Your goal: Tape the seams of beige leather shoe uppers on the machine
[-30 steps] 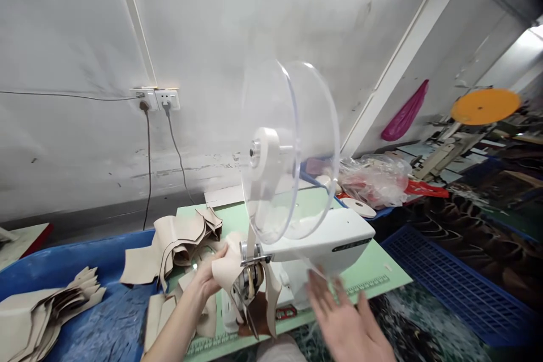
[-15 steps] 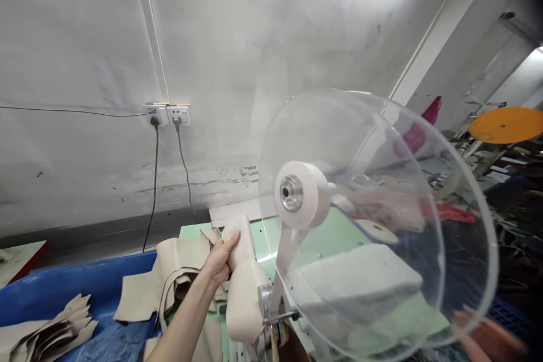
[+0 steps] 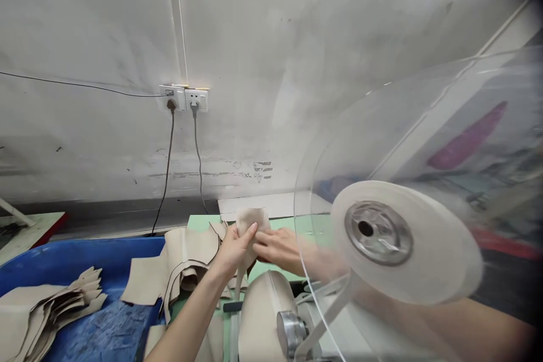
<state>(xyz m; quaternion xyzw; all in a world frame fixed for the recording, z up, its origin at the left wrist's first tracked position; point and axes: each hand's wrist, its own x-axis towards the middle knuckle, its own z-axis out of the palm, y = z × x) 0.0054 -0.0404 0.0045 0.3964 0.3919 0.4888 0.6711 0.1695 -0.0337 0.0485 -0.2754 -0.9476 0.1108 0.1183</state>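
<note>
Both my hands meet just behind the machine, above the green table [image 3: 199, 222]. My left hand [image 3: 232, 249] is closed on a beige leather piece [image 3: 253, 219], thumb and fingers pinching its upper end. My right hand [image 3: 275, 248] reaches in from the right, partly behind the clear disc [image 3: 407, 141], and its fingers grip the same piece from the other side. A white tape roll [image 3: 407, 240] sits on the disc's hub, very close to the camera. The machine's rounded beige head [image 3: 263, 317] lies below the hands.
A blue tarp-lined bin [image 3: 85, 254] at left holds stacks of beige cut pieces [image 3: 46, 302], with more pieces [image 3: 186, 260] beside my left wrist. Two wall sockets [image 3: 183, 98] with cables hang on the grey wall. A pink bag [image 3: 466, 138] shows through the disc.
The camera has moved closer and lower, so the disc and roll fill the right side. My right hand has come in from the lower right and joined the left on the leather piece.
</note>
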